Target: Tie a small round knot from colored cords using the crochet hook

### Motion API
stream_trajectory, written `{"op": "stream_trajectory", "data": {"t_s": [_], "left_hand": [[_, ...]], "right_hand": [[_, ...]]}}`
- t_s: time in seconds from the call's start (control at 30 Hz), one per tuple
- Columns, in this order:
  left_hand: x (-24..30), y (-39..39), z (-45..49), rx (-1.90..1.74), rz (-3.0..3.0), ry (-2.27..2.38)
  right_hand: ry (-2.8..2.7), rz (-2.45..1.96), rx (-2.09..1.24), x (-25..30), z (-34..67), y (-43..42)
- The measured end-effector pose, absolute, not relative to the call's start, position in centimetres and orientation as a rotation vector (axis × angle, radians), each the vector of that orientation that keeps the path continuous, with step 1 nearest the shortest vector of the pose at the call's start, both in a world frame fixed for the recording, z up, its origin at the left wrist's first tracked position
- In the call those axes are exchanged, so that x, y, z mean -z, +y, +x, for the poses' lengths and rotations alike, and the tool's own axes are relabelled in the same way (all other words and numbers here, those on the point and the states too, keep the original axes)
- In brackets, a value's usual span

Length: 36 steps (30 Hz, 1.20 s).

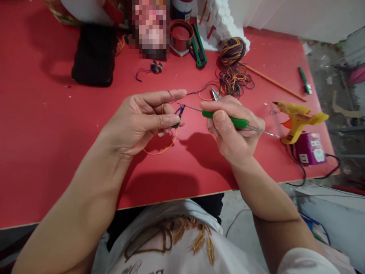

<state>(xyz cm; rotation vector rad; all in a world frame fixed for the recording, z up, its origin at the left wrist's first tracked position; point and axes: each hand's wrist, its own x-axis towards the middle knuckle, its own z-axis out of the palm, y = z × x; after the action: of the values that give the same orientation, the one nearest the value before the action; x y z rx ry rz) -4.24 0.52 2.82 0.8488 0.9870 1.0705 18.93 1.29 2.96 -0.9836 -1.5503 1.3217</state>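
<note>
My right hand (232, 127) is closed around a green-handled crochet hook (228, 120), whose metal tip points left into a small dark bit of crochet work (179, 111). My left hand (145, 118) pinches that small piece between thumb and fingers, with the index finger stretched out and multicoloured yarn (168, 148) draped over it and looping below the hand. The strand runs right and back to a loose tangle and a ball of multicoloured yarn (232, 51) on the red table (42, 125).
A yellow glue gun (298, 120) and a purple plug box (310, 148) lie at the right edge. Farther back are a black pouch (94, 55), a small crocheted piece (156, 67), a red cup (181, 34), a green cutter (199, 47), a wooden stick (273, 83) and white foam (222, 19).
</note>
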Motion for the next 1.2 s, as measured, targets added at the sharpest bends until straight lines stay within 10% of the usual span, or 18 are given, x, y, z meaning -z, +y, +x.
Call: {"op": "stream_trajectory", "data": {"t_s": [0.3, 0.77, 1.2], "left_hand": [[-2.9, 0.9, -5.9, -0.850, 0.869, 0.900], [-2.9, -0.4, -4.0, -0.851, 1.001, 0.920], [-1.6, -0.6, -1.6, -1.071, 0.851, 1.054]], "right_hand": [[-1.564, -0.906, -1.005, -3.3, 19.1, 1.4], [-1.093, -0.700, -1.949, -1.8, 18.3, 3.2], [-1.033, -0.837, -1.742, -0.7, 17.5, 3.4]]}}
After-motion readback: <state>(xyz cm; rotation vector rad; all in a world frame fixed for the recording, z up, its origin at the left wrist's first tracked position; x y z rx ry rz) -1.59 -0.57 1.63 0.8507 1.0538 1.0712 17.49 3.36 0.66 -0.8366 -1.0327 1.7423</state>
